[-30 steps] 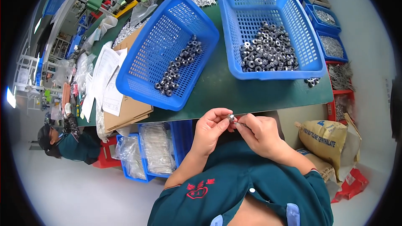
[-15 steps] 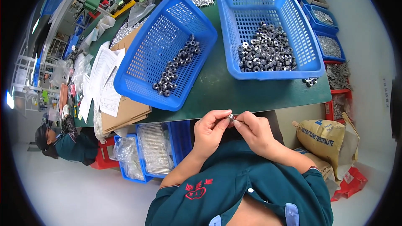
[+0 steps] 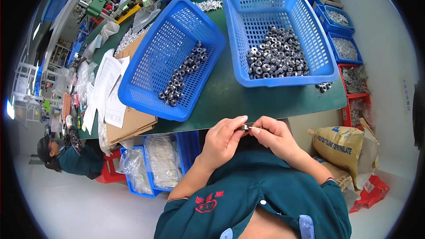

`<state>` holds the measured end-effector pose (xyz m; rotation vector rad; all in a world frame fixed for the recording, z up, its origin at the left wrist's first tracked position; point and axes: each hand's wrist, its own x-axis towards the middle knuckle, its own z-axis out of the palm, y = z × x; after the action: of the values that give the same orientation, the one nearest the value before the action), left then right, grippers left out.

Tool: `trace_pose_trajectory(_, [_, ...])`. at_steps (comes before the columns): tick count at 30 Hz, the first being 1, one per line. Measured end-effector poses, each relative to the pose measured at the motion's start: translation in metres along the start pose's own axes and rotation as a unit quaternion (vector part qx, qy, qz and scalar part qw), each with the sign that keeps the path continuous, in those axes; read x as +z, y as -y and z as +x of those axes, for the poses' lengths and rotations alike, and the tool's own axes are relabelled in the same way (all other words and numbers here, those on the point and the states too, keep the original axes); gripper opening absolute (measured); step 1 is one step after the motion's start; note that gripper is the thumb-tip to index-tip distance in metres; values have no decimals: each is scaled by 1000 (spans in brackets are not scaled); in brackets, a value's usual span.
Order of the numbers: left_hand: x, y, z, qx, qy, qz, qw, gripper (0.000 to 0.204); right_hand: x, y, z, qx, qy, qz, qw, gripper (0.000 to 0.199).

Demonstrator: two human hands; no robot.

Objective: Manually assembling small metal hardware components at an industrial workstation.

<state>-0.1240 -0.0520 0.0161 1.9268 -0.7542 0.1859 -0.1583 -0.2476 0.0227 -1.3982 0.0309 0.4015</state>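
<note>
In front of the bench edge, both my hands meet at a small silver and dark ring-shaped metal part [image 3: 245,127]. My left hand [image 3: 221,140] pinches it between thumb and fingers. My right hand [image 3: 275,138] is closed too, its fingertips on a thin pale piece [image 3: 251,128] that points at the part; what this is I cannot make out. Beyond my hands stand two blue perforated baskets, the left basket [image 3: 175,114] tilted and the right basket [image 3: 287,81] level. Similar dark-and-silver ring parts lie in a strip [image 3: 173,89] in the left one and in a larger heap [image 3: 279,55] in the right one.
Cardboard sheets [image 3: 128,126] and papers [image 3: 114,106] lie left of the baskets on the green bench [image 3: 212,106]. A few loose ring parts [image 3: 324,87] sit by the right basket's corner. Blue and red bins [image 3: 347,48] and sacks [image 3: 338,144] stand at right. Another person [image 3: 75,157] works far left.
My hands have drawn slightly apart, so the ring part and the thin pale piece now show between them. The view has shifted a little; the baskets have not visibly been moved.
</note>
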Motion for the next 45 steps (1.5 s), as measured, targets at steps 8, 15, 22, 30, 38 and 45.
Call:
trace_pose_trajectory(8, [-7, -7, 12, 34, 85, 27, 995, 47, -9, 1, 5, -203, -32, -278, 938, 9])
trace_pose_trajectory(15, [-11, -10, 29, 83, 135, 26, 987, 54, -18, 15, 3, -392, -40, -544, 741, 11])
trace_pose_trajectory(22, [-15, -28, 80, 161, 140, 116, 970, 43, -33, 18, 0, -281, -113, -275, 912, 5])
trace_pose_trajectory(30, [28, 17, 174, 78, 222, 277, 932, 19, -24, -4, -16, -207, -130, -252, 936, 3])
trace_pose_trajectory(38, [48, 38, 170, 93, 124, 255, 954, 11, -31, -24, -17, -155, -132, -202, 958, 7])
trace_pose_trajectory(45, [-39, 57, 89, -42, -61, 425, 902, 11, -35, -32, -14, -116, -135, -172, 969, 7])
